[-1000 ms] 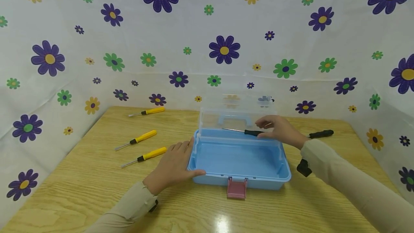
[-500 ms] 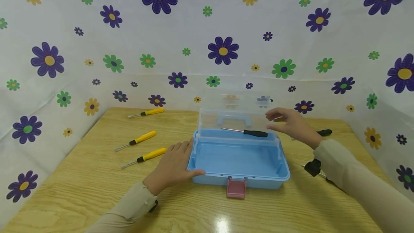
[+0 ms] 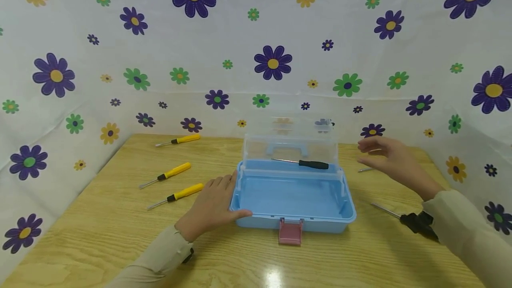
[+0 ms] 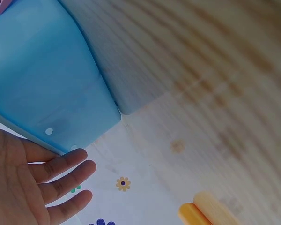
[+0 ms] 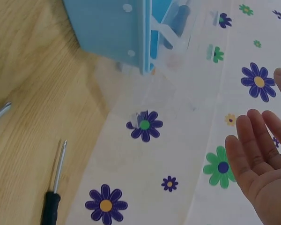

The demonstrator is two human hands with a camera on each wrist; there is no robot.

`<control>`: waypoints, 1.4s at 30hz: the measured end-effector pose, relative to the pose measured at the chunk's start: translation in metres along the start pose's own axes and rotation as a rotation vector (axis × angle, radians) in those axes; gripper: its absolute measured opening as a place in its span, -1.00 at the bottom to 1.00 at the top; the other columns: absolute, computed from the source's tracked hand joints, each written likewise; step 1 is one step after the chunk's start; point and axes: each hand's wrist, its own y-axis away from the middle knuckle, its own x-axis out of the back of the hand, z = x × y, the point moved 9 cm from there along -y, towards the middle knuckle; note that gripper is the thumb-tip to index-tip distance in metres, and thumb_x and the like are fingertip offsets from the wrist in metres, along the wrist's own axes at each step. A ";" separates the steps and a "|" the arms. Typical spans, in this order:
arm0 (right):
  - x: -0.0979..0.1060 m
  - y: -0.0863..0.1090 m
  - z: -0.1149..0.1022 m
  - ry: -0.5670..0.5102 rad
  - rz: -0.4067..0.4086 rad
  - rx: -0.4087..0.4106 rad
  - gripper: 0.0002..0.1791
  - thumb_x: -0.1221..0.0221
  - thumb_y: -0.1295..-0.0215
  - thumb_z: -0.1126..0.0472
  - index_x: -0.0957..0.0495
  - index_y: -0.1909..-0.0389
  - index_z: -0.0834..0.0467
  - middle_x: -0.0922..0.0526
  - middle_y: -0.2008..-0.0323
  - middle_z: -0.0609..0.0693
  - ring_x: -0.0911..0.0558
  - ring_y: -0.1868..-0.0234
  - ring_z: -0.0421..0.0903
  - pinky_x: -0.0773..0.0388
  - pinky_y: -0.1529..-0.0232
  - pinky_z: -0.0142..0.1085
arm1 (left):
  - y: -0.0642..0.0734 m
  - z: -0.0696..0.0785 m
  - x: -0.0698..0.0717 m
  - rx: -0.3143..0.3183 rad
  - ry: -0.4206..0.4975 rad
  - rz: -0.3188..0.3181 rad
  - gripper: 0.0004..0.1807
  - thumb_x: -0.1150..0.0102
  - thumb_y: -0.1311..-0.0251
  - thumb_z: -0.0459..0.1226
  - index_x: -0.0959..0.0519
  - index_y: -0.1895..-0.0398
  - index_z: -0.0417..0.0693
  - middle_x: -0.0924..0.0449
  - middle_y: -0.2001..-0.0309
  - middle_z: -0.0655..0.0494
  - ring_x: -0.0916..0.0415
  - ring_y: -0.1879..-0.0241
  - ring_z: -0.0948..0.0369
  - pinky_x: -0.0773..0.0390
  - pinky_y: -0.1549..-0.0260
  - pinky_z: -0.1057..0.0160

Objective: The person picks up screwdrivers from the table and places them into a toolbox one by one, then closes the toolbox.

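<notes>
My left hand (image 3: 212, 208) rests against the left end of a light blue toolbox (image 3: 292, 197), thumb over its front rim. The clear lid (image 3: 252, 148) stands raised at the back, and a pink latch (image 3: 290, 233) hangs down in front. A black-handled screwdriver (image 3: 314, 164) lies in the back part of the box. To the right of the box my right hand (image 3: 394, 161) hovers, fingers loosely bent, holding nothing. Below it on the table is a second black-handled screwdriver (image 5: 50, 206), mostly hidden by the hand in the head view. A third black-handled screwdriver (image 3: 416, 226) lies nearer, partly behind the wrist.
Three yellow-handled screwdrivers lie on the left of the wooden table: a back one (image 3: 186, 138), a middle one (image 3: 178, 170) and a front one (image 3: 188, 191). White flowered cloth (image 3: 224, 34) hangs behind the table and along both sides.
My right hand has let go of the black-handled screwdriver in the toolbox and moved right, off the box, to above the table. The left hand keeps its place on the box.
</notes>
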 end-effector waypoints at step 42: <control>-0.006 0.099 0.116 0.163 -0.177 -0.120 -0.67 -0.35 -0.04 0.20 -0.59 0.18 0.27 -0.67 0.28 0.08 -0.51 0.38 -0.48 -0.55 0.38 -0.45 | 0.000 0.001 0.002 0.002 0.013 0.000 0.20 0.06 0.03 0.45 -0.04 -0.42 -0.32 -0.35 -0.27 -0.21 -0.36 -0.22 -0.09 -0.35 -0.20 -0.10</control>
